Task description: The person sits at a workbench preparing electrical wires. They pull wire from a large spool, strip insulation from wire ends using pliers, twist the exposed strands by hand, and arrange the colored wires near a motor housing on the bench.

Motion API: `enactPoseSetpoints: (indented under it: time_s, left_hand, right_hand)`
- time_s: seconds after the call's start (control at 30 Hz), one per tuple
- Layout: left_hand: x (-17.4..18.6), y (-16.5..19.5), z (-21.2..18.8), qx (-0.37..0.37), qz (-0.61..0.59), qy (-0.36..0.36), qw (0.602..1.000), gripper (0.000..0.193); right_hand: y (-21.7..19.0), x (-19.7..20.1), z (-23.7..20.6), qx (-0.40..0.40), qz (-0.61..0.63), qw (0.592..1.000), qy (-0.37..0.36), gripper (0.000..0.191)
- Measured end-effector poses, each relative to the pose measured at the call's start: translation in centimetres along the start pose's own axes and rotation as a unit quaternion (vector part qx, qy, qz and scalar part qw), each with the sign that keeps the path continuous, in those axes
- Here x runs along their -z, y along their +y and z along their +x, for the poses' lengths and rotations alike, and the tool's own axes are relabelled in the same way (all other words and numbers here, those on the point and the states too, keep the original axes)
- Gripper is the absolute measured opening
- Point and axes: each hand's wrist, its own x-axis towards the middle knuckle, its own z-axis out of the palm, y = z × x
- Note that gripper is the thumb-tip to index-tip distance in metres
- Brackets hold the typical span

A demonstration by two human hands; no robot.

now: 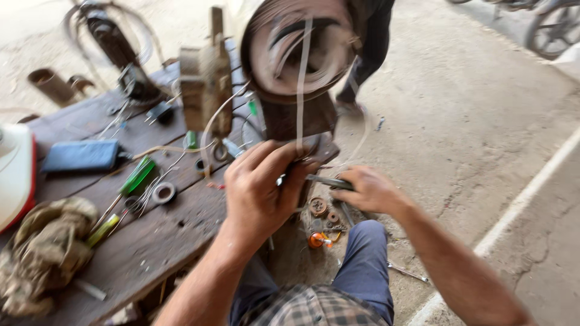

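Two hands at work, frame centre. Left hand: fingers pinched together on a pale flat strip that runs up toward 12 o'clock across a round, blurred coil drum. Right hand: fingers clamped on one slim metal tool, its tip pointing toward 9 o'clock and meeting the left fingertips.

One dark wooden bench fills the 9 o'clock side; its near edge slants from 7 o'clock up to the hands. Bench surface crowded: one blue flat case, one green-handled tool, one small ring, one crumpled rag, loose wire. One red-and-white object sits at the far 9 o'clock edge.

Open room lies toward 3 o'clock: bare concrete floor with one pale painted line. One orange spool and two rusty discs rest on the ground at 6 o'clock of the hands, beside the person's blue-trousered knee.
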Motion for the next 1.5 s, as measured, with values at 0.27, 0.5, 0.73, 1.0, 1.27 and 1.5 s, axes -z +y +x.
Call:
enactPoseSetpoints:
  time_s: [0.27,0.5,0.73,1.0,1.27,1.5]
  left_hand:
    - [-0.6,-0.3,-0.7,0.133,-0.121,-0.011,0.984,0.015]
    - [-0.6,-1.0,-1.6,0.228,-0.245,-0.006,0.942,0.021]
    - [0.5,0.1,-1.0,0.189,-0.126,-0.028,0.974,0.019]
    - [3.9,2.6,-2.9,-0.056,0.038,0.014,0.998,0.04]
    - [1.1,2.0,-4.4,-0.056,0.017,-0.1,0.993,0.043]
    - [-1.5,2.0,-2.8,-0.029,0.177,-0.139,0.974,0.045]
  right_hand:
    - [-2.5,-2.0,5.6,-0.044,-0.08,0.996,-0.001,0.05]
    - [-4.1,-4.2,9.7,0.01,-0.079,0.994,0.079,0.045]
    - [-4.5,-6.2,12.0,0.109,-0.096,0.975,0.17,0.045]
    - [-2.2,-5.6,6.7,0.108,0.201,0.924,0.306,0.018]
    - [-3.7,0.4,-3.6,0.244,0.646,0.688,0.224,0.031]
    - [-6.7,3.0,-4.6,0.247,0.568,0.752,0.224,0.018]
